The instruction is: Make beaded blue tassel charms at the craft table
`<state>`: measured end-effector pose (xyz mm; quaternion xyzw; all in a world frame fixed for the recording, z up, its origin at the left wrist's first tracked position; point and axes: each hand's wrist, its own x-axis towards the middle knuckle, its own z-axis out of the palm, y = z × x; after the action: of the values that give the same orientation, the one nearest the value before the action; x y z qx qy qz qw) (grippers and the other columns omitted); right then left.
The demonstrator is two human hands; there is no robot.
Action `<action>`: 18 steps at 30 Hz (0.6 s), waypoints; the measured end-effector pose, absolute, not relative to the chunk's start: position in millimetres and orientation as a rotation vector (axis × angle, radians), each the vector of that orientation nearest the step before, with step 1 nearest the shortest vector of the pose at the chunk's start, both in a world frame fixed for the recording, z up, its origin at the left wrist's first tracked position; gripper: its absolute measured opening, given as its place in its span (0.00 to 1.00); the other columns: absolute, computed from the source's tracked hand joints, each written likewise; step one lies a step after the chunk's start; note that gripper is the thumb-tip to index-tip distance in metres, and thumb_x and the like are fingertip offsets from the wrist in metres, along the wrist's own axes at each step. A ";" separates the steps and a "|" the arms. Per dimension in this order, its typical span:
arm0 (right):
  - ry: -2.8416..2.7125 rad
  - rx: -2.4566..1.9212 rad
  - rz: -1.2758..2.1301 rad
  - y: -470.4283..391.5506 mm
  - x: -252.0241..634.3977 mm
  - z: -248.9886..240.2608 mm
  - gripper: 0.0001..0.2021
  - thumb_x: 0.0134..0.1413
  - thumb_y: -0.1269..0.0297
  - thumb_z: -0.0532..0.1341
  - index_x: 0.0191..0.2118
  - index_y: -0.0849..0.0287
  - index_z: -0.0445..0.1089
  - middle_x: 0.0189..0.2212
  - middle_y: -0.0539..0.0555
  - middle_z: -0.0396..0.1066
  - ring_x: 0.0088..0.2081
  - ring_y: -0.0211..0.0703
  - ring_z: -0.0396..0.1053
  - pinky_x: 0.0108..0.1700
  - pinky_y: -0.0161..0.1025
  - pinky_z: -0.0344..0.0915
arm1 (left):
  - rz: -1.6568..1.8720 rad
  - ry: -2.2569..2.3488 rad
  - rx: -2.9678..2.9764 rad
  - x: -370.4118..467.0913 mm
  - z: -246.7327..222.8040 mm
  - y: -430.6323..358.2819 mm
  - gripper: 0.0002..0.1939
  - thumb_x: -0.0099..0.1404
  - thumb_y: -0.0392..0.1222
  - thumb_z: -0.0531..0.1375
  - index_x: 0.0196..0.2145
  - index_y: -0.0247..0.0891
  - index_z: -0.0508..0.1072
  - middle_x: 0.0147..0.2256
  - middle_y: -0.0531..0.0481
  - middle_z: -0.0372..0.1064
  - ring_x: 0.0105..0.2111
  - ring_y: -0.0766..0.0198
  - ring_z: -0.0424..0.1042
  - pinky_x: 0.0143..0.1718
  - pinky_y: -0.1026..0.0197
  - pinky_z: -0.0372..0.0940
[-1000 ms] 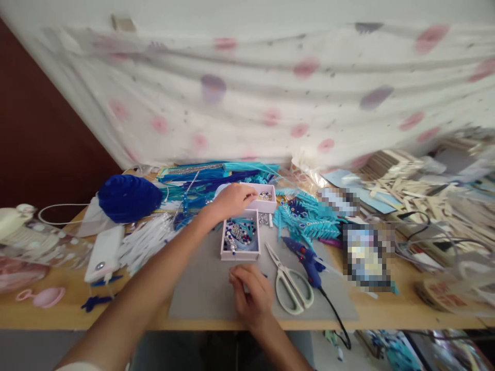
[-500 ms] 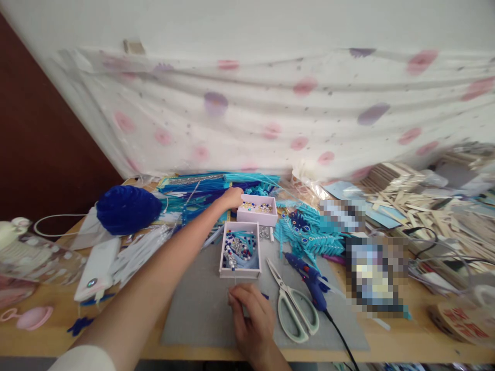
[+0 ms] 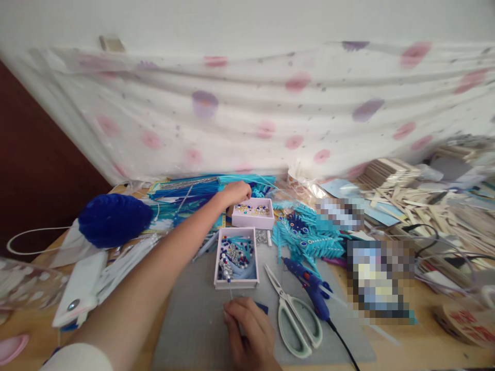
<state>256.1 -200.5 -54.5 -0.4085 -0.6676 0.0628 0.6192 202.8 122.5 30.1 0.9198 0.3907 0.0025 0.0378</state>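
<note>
My right hand (image 3: 251,330) is closed in a pinch near the front of the grey mat (image 3: 193,319). A thin wire (image 3: 231,294) rises from its fingertips toward a beaded end (image 3: 227,275) at the front wall of the nearer pink box (image 3: 235,284). That box holds blue, red and silver beads and light blue strips. My left hand (image 3: 236,194) reaches over the back left corner of the farther pink box (image 3: 253,221), which contains gold, white and blue beads. Its fingers bend down and are mostly hidden, so any grip is unclear.
Scissors (image 3: 288,304) and a blue glue gun (image 3: 309,286) with a black cord lie right of my right hand. Turquoise feather-like pieces (image 3: 309,234) sit beyond them. A dark blue bundle (image 3: 116,219) and a white power bank (image 3: 81,288) are left; wooden sticks (image 3: 413,206) pile at right.
My left hand has moved right along the far box's back edge. My right hand keeps its pinch on the wire. The whole view has shifted slightly.
</note>
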 end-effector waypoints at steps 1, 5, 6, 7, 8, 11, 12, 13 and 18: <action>-1.529 -0.943 0.139 -200.4 256.0 -54.2 0.07 0.64 0.74 0.58 0.42 0.58 0.72 0.30 0.53 0.77 0.30 0.39 0.76 0.34 0.32 0.72 | -0.014 1.169 2.828 202.1 31.3 124.0 0.13 0.61 0.33 0.61 0.42 0.37 0.82 0.41 0.43 0.80 0.41 0.56 0.78 0.39 0.63 0.66; -1.516 -0.955 0.147 -200.1 254.9 -52.9 0.05 0.64 0.72 0.59 0.41 0.57 0.72 0.29 0.51 0.77 0.28 0.39 0.76 0.33 0.33 0.72 | -0.131 1.007 2.854 205.0 31.5 126.9 0.12 0.59 0.33 0.63 0.39 0.42 0.83 0.39 0.49 0.81 0.39 0.61 0.78 0.38 0.67 0.65; -1.513 -0.957 0.143 -200.1 254.5 -52.8 0.05 0.64 0.72 0.59 0.40 0.57 0.72 0.28 0.51 0.77 0.28 0.39 0.76 0.33 0.33 0.72 | -0.157 0.977 2.861 206.7 31.0 127.4 0.13 0.58 0.32 0.64 0.38 0.43 0.84 0.38 0.49 0.81 0.38 0.61 0.78 0.37 0.66 0.65; -1.507 -0.961 0.137 -200.0 254.1 -52.9 0.05 0.64 0.72 0.59 0.40 0.57 0.72 0.28 0.51 0.77 0.28 0.39 0.76 0.33 0.33 0.72 | -0.179 0.955 2.868 208.4 30.5 128.0 0.14 0.57 0.31 0.63 0.38 0.43 0.84 0.38 0.49 0.81 0.38 0.61 0.78 0.37 0.66 0.65; -1.502 -0.960 0.130 -200.1 253.6 -53.4 0.05 0.63 0.72 0.60 0.39 0.57 0.72 0.28 0.51 0.77 0.27 0.39 0.76 0.32 0.33 0.72 | -0.198 0.942 2.876 209.9 30.2 128.6 0.14 0.57 0.31 0.63 0.39 0.43 0.84 0.38 0.48 0.81 0.37 0.59 0.78 0.37 0.65 0.65; -1.475 -0.964 0.126 -200.2 250.9 -57.7 0.05 0.62 0.73 0.60 0.39 0.57 0.72 0.27 0.51 0.76 0.26 0.39 0.75 0.31 0.33 0.72 | -0.239 0.934 2.892 211.9 30.2 129.7 0.15 0.56 0.30 0.63 0.39 0.42 0.84 0.38 0.45 0.81 0.36 0.56 0.78 0.35 0.62 0.65; -1.464 -0.971 0.134 -200.3 249.4 -60.2 0.06 0.62 0.73 0.60 0.39 0.57 0.72 0.27 0.50 0.76 0.26 0.39 0.75 0.31 0.33 0.72 | -0.249 0.932 2.895 211.9 30.3 129.8 0.15 0.56 0.29 0.63 0.39 0.42 0.84 0.38 0.44 0.81 0.35 0.56 0.78 0.34 0.62 0.64; -1.453 -0.984 0.143 -200.3 247.6 -63.1 0.06 0.62 0.73 0.60 0.39 0.56 0.73 0.27 0.51 0.76 0.26 0.39 0.75 0.31 0.34 0.72 | -0.258 0.925 2.895 211.8 30.2 129.8 0.15 0.56 0.29 0.63 0.39 0.41 0.84 0.38 0.44 0.81 0.35 0.56 0.78 0.34 0.62 0.64; -1.357 -1.022 0.121 -199.5 238.9 -78.2 0.06 0.61 0.70 0.60 0.36 0.53 0.73 0.23 0.50 0.74 0.21 0.42 0.72 0.24 0.37 0.70 | -0.276 0.853 2.878 209.6 26.9 131.3 0.15 0.56 0.27 0.63 0.37 0.40 0.84 0.36 0.46 0.81 0.33 0.58 0.77 0.30 0.63 0.61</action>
<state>238.9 -199.5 -78.2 -0.4515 -0.5995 0.0533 0.6588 209.6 131.3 26.9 0.9528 0.2825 -0.0914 0.0634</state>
